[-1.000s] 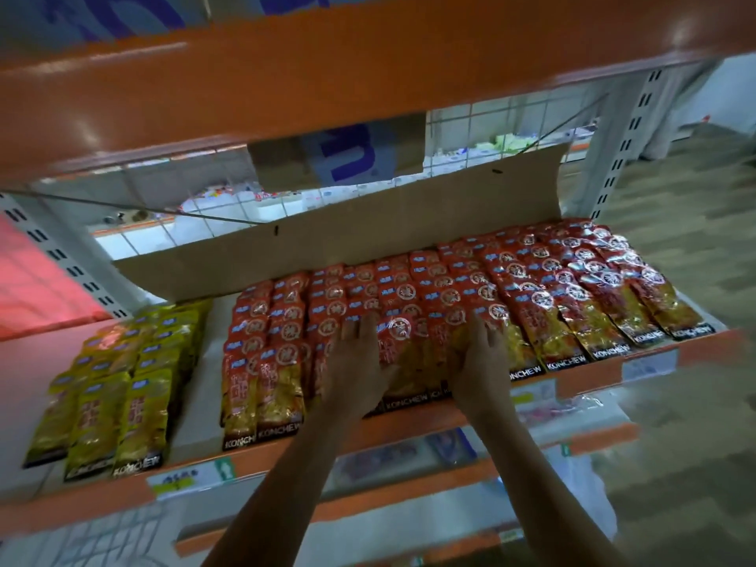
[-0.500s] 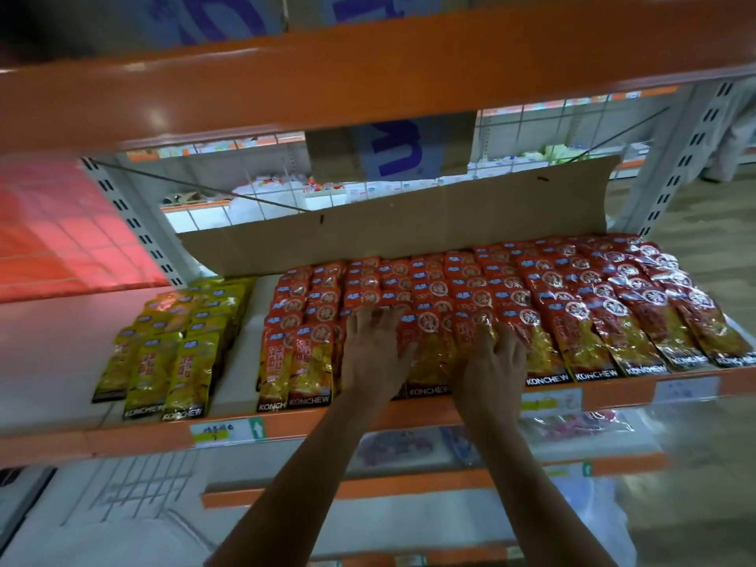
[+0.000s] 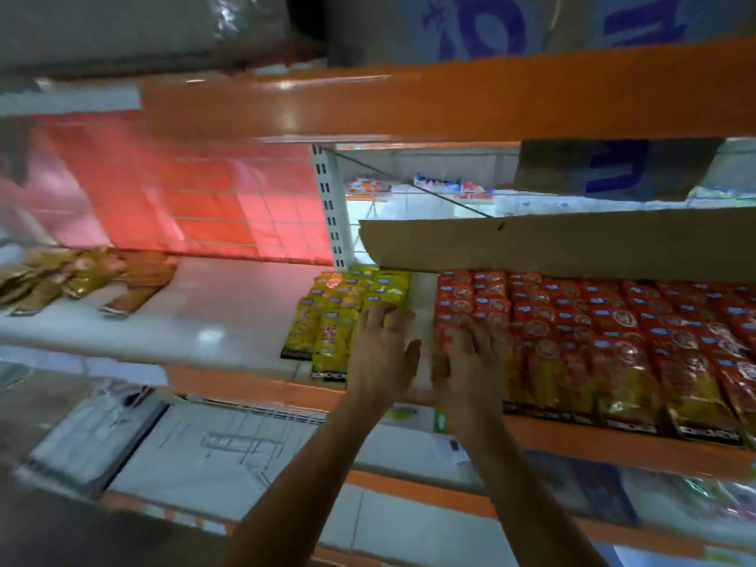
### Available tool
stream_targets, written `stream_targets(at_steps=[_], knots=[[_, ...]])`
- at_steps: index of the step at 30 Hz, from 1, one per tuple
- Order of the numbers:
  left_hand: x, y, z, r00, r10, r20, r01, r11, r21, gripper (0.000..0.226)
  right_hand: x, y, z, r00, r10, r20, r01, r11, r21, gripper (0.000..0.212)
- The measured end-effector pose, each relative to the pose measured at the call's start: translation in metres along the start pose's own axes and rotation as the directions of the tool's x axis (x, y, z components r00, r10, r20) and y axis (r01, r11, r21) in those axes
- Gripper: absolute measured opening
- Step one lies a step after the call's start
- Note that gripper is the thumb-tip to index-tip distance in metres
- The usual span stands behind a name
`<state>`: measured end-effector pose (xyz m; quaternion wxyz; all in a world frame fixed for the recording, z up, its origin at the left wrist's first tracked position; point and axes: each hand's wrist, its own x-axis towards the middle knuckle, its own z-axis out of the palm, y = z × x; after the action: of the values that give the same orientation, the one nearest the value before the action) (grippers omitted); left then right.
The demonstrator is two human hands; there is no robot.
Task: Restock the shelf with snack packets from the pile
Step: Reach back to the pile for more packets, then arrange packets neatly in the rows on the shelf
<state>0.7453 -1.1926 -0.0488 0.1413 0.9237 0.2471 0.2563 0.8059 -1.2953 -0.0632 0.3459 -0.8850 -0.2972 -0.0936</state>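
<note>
Lying far left of the red packets (image 3: pixel 613 333), a loose pile (image 3: pixel 73 276) sits on the shelf (image 3: pixel 204 317). Just left of them, the left hand (image 3: pixel 382 354) rests flat on yellow packets (image 3: pixel 327 321); the right hand (image 3: pixel 470 362) rests on red ones, fingers straight, empty, probably tidying.

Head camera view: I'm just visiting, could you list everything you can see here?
red packets: many, red and yellow, in rows on the shelf's right
yellow packets: several, yellow, just left of the red ones
loose packets: a few, golden-brown, blurred, at the shelf's far left
cardboard: one, brown, behind the red packets
shelf: one, white with an orange edge, under all the packets
beam: one, orange, overhead
post: one, white and slotted, at the back
left hand: fingers spread, on the yellow packets' right edge
right hand: flat on the leftmost red packets
</note>
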Motion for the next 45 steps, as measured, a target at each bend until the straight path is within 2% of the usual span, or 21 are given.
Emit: stream_targets(at_steps=[1,3,5,7,12,16,26,33,38,42,45], knots=[[-0.002,-0.019,-0.012,1.0,-0.021,-0.013,0.022,1.0,0.014,0.039,-0.001,-0.01,0.01,0.999,-0.017,-0.04,0.018,0.999,0.033,0.044],[-0.005,-0.057,-0.035,0.997,-0.063,-0.033,0.063,0.998,0.019,0.04,-0.007,-0.056,0.036,0.998,-0.064,0.023,0.063,0.996,0.066,0.037],[-0.009,-0.094,-0.058,0.994,-0.096,-0.043,0.097,0.995,0.031,0.04,-0.012,-0.093,0.063,0.994,-0.107,0.014,0.105,0.988,0.115,0.032],[-0.014,-0.128,-0.079,0.989,-0.138,-0.046,0.14,0.989,0.053,0.041,-0.014,-0.124,0.084,0.993,-0.121,0.011,0.119,0.983,0.137,0.032],[-0.019,-0.201,-0.116,0.967,-0.233,-0.105,0.245,0.961,0.13,0.04,-0.019,-0.194,0.126,0.971,-0.209,0.118,0.188,0.968,0.167,0.035],[-0.015,-0.242,-0.134,0.949,-0.281,-0.144,0.3,0.945,0.132,0.04,-0.014,-0.232,0.155,0.948,-0.269,0.17,0.24,0.956,0.171,0.035],[0.029,-0.34,-0.152,0.899,-0.415,-0.14,0.437,0.872,0.22,0.04,0.033,-0.31,0.231,0.905,-0.32,0.281,0.246,0.931,0.268,0.037],[0.058,-0.409,-0.15,0.831,-0.549,-0.091,0.551,0.789,0.271,0.04,0.072,-0.344,0.296,0.849,-0.381,0.366,0.341,0.924,0.172,0.038],[0.08,-0.459,-0.153,0.825,-0.564,-0.034,0.55,0.786,0.282,0.036,0.099,-0.387,0.346,0.876,-0.234,0.421,0.209,0.972,0.106,0.034],[0.093,-0.494,-0.15,0.8,-0.598,0.049,0.547,0.76,0.35,0.05,0.121,-0.416,0.389,0.885,-0.069,0.46,0.069,0.997,0.017,0.038],[0.098,-0.508,-0.148,0.78,-0.618,0.101,0.545,0.75,0.375,0.054,0.13,-0.427,0.417,0.905,0.004,0.426,0.019,0.999,-0.049,0.044]])
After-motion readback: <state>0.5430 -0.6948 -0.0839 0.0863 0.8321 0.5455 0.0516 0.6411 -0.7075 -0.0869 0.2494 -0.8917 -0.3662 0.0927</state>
